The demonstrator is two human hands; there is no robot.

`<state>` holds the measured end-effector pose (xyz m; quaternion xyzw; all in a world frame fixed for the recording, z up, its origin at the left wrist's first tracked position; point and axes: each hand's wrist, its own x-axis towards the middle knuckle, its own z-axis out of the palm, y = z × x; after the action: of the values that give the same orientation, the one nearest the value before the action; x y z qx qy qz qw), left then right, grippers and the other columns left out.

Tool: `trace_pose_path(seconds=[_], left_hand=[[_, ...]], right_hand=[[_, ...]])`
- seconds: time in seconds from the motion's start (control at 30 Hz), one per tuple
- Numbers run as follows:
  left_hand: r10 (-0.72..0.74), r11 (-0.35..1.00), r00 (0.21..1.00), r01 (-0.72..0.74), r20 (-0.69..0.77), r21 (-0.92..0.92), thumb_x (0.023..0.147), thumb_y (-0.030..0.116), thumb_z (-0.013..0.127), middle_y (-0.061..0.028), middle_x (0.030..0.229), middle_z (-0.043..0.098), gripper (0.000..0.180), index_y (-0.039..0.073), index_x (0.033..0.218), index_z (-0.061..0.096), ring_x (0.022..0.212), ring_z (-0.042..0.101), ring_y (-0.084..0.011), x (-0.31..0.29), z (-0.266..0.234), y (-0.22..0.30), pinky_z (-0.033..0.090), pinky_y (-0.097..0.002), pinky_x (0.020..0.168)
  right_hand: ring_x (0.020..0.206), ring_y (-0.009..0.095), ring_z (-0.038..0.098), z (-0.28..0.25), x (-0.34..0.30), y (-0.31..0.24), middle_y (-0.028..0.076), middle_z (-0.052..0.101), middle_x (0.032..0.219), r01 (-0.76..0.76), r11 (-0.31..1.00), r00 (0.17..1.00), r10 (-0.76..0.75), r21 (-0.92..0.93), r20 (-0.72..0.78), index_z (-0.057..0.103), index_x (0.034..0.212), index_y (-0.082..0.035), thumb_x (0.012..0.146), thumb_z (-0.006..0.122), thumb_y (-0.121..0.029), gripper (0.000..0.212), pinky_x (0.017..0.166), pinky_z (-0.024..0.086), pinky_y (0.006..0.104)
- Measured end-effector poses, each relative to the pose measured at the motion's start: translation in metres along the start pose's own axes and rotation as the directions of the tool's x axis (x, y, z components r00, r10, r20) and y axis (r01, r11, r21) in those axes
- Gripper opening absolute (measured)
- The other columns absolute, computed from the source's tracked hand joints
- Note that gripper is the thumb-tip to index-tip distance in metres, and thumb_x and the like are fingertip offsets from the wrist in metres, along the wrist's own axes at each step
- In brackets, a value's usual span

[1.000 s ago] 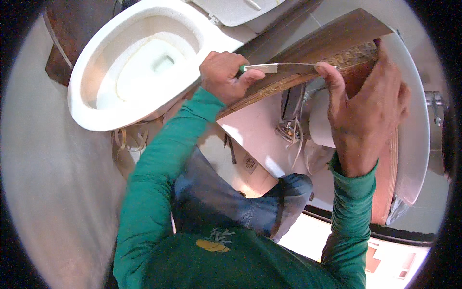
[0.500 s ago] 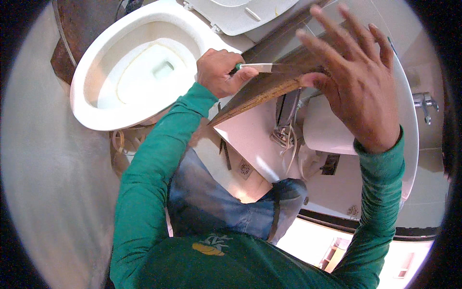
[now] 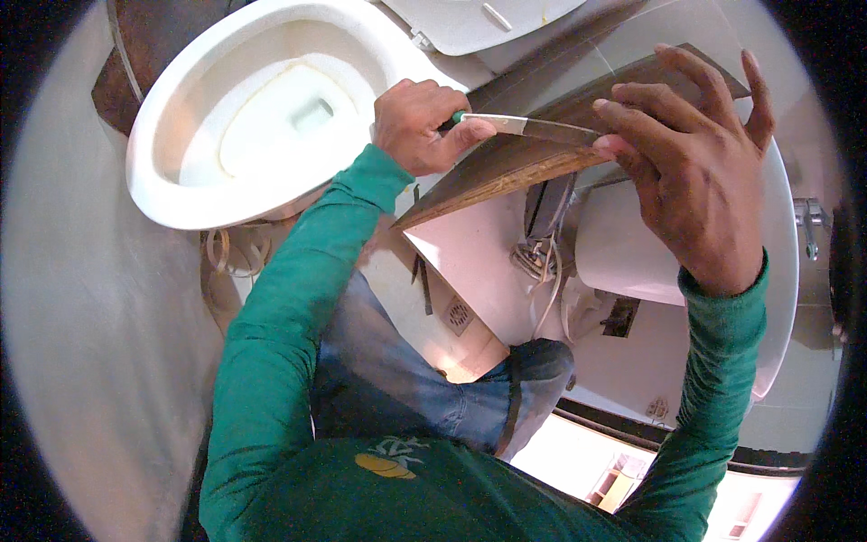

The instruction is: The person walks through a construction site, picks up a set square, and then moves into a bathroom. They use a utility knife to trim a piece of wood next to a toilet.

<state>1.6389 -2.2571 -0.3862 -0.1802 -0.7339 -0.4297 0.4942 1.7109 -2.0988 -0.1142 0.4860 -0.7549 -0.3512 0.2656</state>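
My left hand (image 3: 423, 125) is closed around the green handle of a putty knife (image 3: 533, 126), whose flat metal blade lies along the edge of a brown wooden board (image 3: 506, 172). The board is tilted, with its lower corner pointing down toward the floor. My right hand (image 3: 691, 172) rests on the board's right end with fingers spread, fingertips touching the blade tip and the board's top face. Both arms wear green sleeves.
A white toilet bowl (image 3: 181, 194) with its seat up sits at the upper left. A white washbasin (image 3: 781, 298) with a pedestal and a tap (image 3: 808, 221) is on the right. Hoses (image 3: 542, 266) and a floor drain (image 3: 459, 314) lie below the board. My knees in jeans are under it.
My right hand lifted off the board's end with fingers spread, then came back down onto its top face and the blade tip. The left hand kept the knife against the board's edge.
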Motion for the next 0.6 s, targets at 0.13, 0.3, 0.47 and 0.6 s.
trace_pose_path(seconds=[0.13, 0.3, 0.47, 0.6], left_hand=[[-0.010, 1.000, 1.000, 0.010, -0.004, -0.010, 0.090, 0.055, 0.062, -0.0082, 0.059, 0.053, 0.049, 0.009, 0.073, 0.064, 0.056, 0.053, -0.0287, -0.002, -0.003, 0.003, 0.040, -0.0401, 0.056], [-0.005, 0.999, 1.000, 0.006, 0.029, -0.048, 0.090, 0.055, 0.061, -0.0102, 0.063, 0.055, 0.048, 0.008, 0.077, 0.065, 0.058, 0.054, -0.0301, -0.003, 0.000, 0.003, 0.042, -0.0404, 0.057], [-0.152, 0.968, 0.977, 0.178, 0.149, -0.177, 0.093, 0.059, 0.054, -0.0128, 0.065, 0.057, 0.055, 0.007, 0.081, 0.065, 0.060, 0.057, -0.0324, -0.010, 0.003, 0.010, 0.044, -0.0409, 0.058], [-0.222, 0.925, 0.907, 0.312, 0.358, -0.216, 0.093, 0.068, 0.046, -0.0133, 0.057, 0.052, 0.063, 0.010, 0.083, 0.067, 0.055, 0.055, -0.0332, -0.006, -0.004, 0.016, 0.042, -0.0429, 0.053]], right_hand=[[0.129, 0.022, 0.052, 0.001, 0.001, -0.003, -0.005, 0.071, 0.111, 0.029, 0.999, 0.998, -0.030, -0.025, -0.048, 0.074, 0.111, -0.024, 0.086, 0.068, -0.031, 0.026, 0.119, 0.011, 0.0510], [0.122, 0.021, 0.055, 0.000, 0.001, -0.008, -0.005, 0.071, 0.107, 0.001, 1.000, 0.999, 0.000, -0.024, 0.039, 0.073, 0.114, -0.023, 0.084, 0.068, -0.028, 0.030, 0.118, 0.013, 0.0502], [0.111, 0.019, 0.059, 0.000, 0.001, -0.012, -0.004, 0.070, 0.102, -0.033, 0.999, 0.992, 0.034, -0.017, 0.117, 0.073, 0.112, -0.021, 0.082, 0.070, -0.024, 0.030, 0.118, 0.017, 0.0471], [0.107, 0.019, 0.061, 0.004, -0.002, -0.009, -0.002, 0.071, 0.100, 0.036, 0.999, 0.996, -0.034, -0.023, 0.084, 0.074, 0.110, -0.019, 0.081, 0.070, -0.020, 0.029, 0.117, 0.023, 0.0449]])
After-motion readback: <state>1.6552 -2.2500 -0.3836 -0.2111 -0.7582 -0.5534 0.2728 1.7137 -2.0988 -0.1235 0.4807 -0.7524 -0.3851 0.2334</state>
